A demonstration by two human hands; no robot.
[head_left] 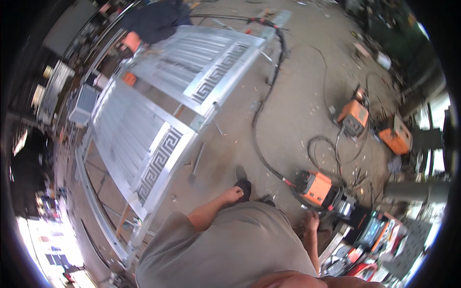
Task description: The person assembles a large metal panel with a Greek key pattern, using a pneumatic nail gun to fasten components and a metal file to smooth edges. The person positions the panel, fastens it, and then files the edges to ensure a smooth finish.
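My left hand (233,194) hangs in front of my body above my dark shoe, its fingers curled in; whether anything small is inside cannot be seen. My right hand (311,221) is low at my right side, close beside an orange and black welding machine (317,188). Its fingers are blurred, and I cannot tell whether they touch the machine or a cable. A thick black cable (256,120) runs from that machine across the floor toward the far end of a metal frame. On the frame lie two silvery ribbed gate panels (129,127) with key-pattern strips (158,165).
Another person (153,21) in dark clothing bends over the far panel. Two more orange machines (353,117) stand at the right among looped cables. A cluttered bench (355,254) with tools is at my lower right. Metal bars (199,158) lie on the floor beside the frame.
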